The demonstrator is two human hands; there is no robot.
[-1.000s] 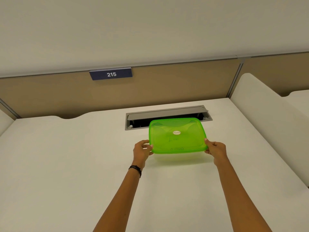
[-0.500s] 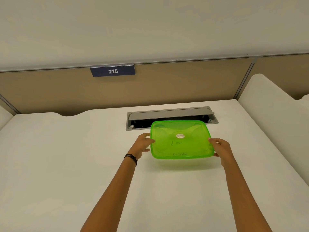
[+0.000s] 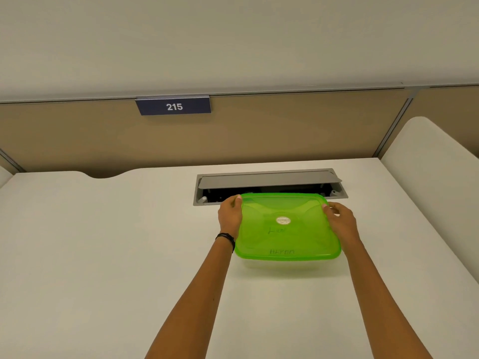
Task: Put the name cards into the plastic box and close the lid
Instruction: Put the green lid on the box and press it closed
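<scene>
A plastic box with a translucent green lid (image 3: 287,229) sits on the white desk (image 3: 103,255), just in front of the cable tray. The lid covers the box, and its clear body barely shows beneath the front rim. My left hand (image 3: 230,216) grips the lid's far left corner, thumb on top of the edge. My right hand (image 3: 340,221) grips the far right corner the same way. No name cards are visible; the box's inside is hidden by the lid.
An open grey cable tray (image 3: 269,185) is sunk in the desk right behind the box. A tan partition with a blue sign "215" (image 3: 173,106) closes the back. A white side divider (image 3: 427,164) rises at the right.
Both hands slid from the lid's near side edges up to its far corners. The box sits lower and flatter on the desk than before.
</scene>
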